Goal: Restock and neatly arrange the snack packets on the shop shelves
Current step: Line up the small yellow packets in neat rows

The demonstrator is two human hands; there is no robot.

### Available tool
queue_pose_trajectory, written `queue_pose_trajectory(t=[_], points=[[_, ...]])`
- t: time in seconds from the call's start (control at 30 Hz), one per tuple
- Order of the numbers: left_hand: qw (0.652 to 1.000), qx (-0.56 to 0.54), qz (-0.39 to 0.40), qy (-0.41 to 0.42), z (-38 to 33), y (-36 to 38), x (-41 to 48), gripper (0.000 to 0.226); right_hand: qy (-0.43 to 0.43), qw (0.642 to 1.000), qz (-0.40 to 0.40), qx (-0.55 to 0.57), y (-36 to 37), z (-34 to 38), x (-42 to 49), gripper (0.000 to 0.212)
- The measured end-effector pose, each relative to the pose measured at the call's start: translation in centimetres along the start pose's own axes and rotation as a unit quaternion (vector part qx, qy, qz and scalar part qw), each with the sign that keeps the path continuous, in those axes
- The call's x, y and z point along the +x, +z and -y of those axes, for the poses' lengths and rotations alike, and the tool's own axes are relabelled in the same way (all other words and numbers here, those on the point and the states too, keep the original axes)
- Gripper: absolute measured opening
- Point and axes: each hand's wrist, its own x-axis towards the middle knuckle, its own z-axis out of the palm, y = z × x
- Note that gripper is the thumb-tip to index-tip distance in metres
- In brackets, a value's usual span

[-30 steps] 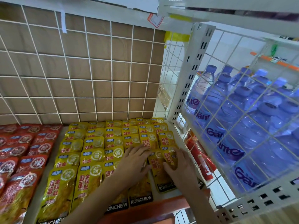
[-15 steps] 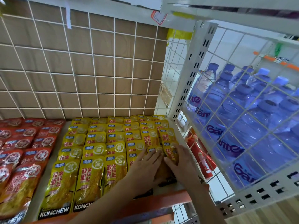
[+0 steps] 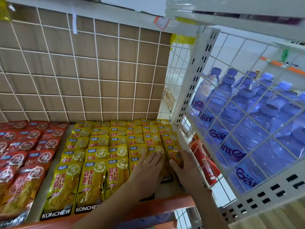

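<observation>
Yellow KONCHEW snack packets (image 3: 92,164) lie in several overlapping rows on the white shelf (image 3: 49,176), filling its right half. My left hand (image 3: 146,169) rests flat, fingers spread, on the packets of the second row from the right. My right hand (image 3: 184,166) lies beside it on the rightmost row, thumb and fingers pressing a yellow packet (image 3: 173,152) at the shelf's right edge. Both hands cover the front packets of those two rows.
Red snack packets (image 3: 24,156) fill the shelf's left side. A white wire grid over brown board (image 3: 92,71) backs the shelf. An orange front rail (image 3: 178,204) runs along its edge. Right of a white upright (image 3: 194,83), blue water bottles (image 3: 257,123) sit behind wire mesh.
Both hands have slid farther back and right along the two right-hand rows, pushing the packets in. The front packets of those rows have moved away from the orange rail.
</observation>
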Motion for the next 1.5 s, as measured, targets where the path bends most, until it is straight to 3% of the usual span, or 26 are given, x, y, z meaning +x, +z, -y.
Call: queue_pose_trajectory(t=[0.17,0.3,0.43,0.53,0.67,0.8,0.9,1.1,1.23,1.5], points=[[1.0,0.001,0.008,-0.002,-0.3,0.1,-0.1,0.062,-0.002,1.0,-0.007,0.003,0.1,-0.2,0.1,0.053],[0.999,0.017,-0.044,-0.012,-0.1,0.3,0.4,0.058,-0.006,1.0,-0.024,-0.007,0.3,-0.1,0.1,0.065],[1.0,-0.003,0.008,-0.01,0.1,0.2,0.8,0.06,-0.011,0.999,-0.03,-0.002,0.6,-0.3,0.1,0.06],[1.0,-0.003,0.004,-0.013,0.2,0.0,1.1,0.061,-0.01,0.999,-0.036,0.0,0.6,-0.3,0.2,0.073],[1.0,-0.007,0.011,-0.019,0.4,0.1,1.4,0.061,-0.011,0.999,-0.037,-0.004,0.8,-0.5,0.2,0.066],[1.0,-0.018,0.013,-0.017,0.7,0.5,1.1,0.069,-0.008,0.999,-0.034,-0.001,0.9,-0.6,0.2,0.075],[0.999,-0.019,0.036,-0.012,0.8,0.6,0.8,0.076,-0.01,0.999,-0.035,0.004,0.9,-0.8,0.3,0.064],[0.999,-0.026,0.028,-0.019,0.8,0.4,1.0,0.074,-0.014,0.999,-0.038,-0.004,1.0,-1.0,0.4,0.071],[1.0,-0.022,0.009,-0.012,1.1,0.6,1.0,0.077,-0.022,0.999,-0.043,-0.021,1.3,-1.3,0.5,0.087],[0.999,-0.034,0.005,-0.016,1.6,0.6,0.4,0.073,-0.015,0.997,-0.027,-0.065,1.2,-1.8,1.0,0.087]])
